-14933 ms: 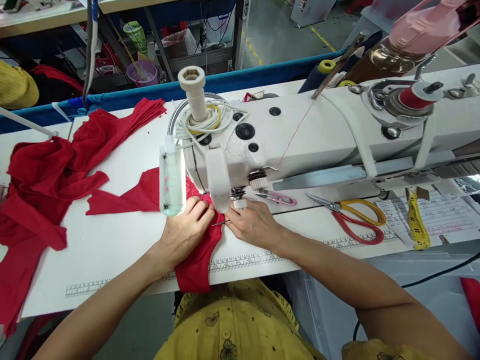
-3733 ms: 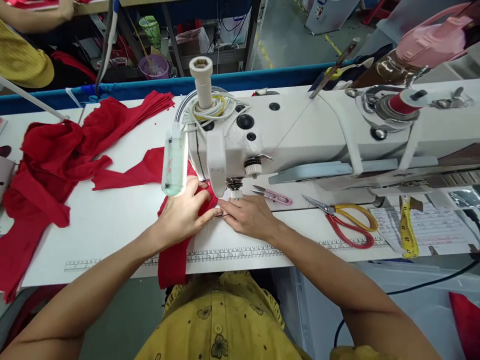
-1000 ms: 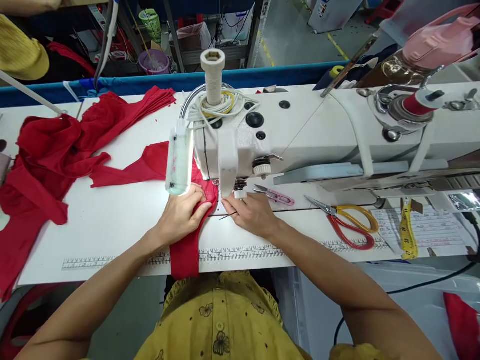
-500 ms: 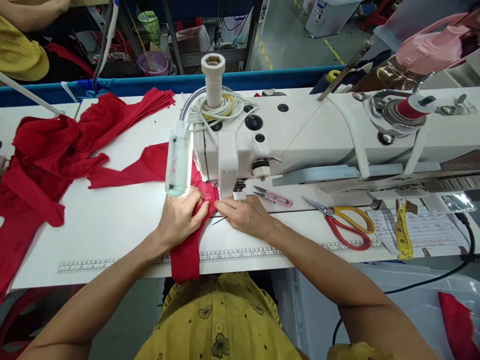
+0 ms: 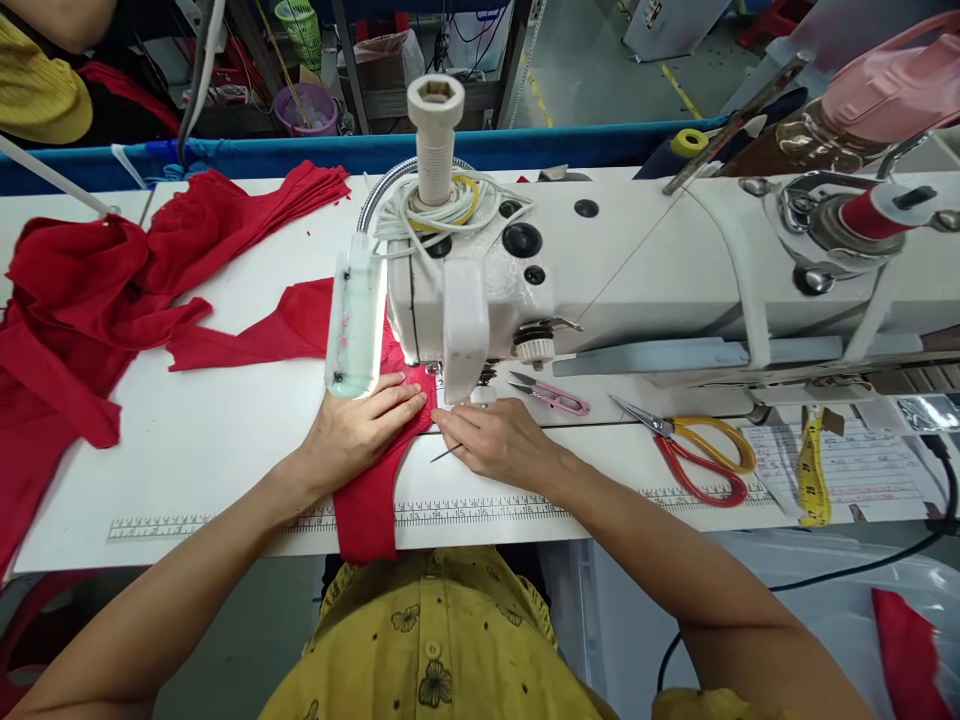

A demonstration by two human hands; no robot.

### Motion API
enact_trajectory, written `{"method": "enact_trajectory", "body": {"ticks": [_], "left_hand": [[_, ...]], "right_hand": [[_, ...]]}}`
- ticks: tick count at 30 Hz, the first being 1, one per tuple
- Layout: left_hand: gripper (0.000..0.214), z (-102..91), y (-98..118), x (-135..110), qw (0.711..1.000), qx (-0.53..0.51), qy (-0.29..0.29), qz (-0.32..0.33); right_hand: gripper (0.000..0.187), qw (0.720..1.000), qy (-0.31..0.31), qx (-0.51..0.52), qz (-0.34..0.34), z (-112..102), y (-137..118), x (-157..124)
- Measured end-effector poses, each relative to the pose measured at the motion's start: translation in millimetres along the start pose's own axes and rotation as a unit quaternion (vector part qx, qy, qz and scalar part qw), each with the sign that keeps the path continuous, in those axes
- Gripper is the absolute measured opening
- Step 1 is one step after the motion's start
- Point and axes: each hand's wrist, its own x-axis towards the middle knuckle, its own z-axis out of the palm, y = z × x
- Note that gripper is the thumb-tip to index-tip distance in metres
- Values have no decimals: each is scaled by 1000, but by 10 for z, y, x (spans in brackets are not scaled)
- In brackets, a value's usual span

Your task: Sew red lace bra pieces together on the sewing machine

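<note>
My left hand (image 5: 360, 430) lies flat on a red fabric strip (image 5: 367, 500), fingers stretched out toward the presser foot of the white sewing machine (image 5: 600, 270). The strip runs from under the needle, across the table and over its front edge. My right hand (image 5: 491, 440) rests just right of the needle with its fingers curled, holding a thin metal pin-like tool (image 5: 445, 453) against the fabric's edge. A small lamp (image 5: 352, 325) on a flexible neck hangs above my left hand.
A pile of red fabric pieces (image 5: 97, 290) lies at the table's left. Pink thread snips (image 5: 551, 395), red-and-yellow scissors (image 5: 705, 460), a yellow tape measure (image 5: 812, 465) and a paper sheet (image 5: 847, 460) lie right of the needle. Another person in yellow (image 5: 37, 80) is at the far left.
My left hand has flattened and slid forward on the red strip toward the needle. The strip has fed further under the machine. My right hand stays by the presser foot.
</note>
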Motion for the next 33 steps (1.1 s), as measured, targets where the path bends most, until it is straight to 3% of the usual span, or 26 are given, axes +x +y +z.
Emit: {"method": "enact_trajectory", "body": {"ticks": [6, 12, 26, 30, 33], "left_hand": [[34, 27, -46, -8, 999, -42, 5, -15], [30, 18, -16, 41, 1000, -16, 16, -17], [25, 61, -127, 212, 999, 3, 14, -32], [28, 97, -156, 242, 999, 6, -16, -48], [31, 104, -101, 196, 995, 2, -38, -95]], "right_hand": [[18, 1000, 16, -13, -1, -13, -17, 1], [20, 1000, -3, -25, 18, -35, -30, 5], [25, 986, -98, -56, 124, -76, -63, 86], [25, 985, -79, -72, 135, -31, -55, 72], [23, 988, -36, -66, 132, 20, -11, 46]]}}
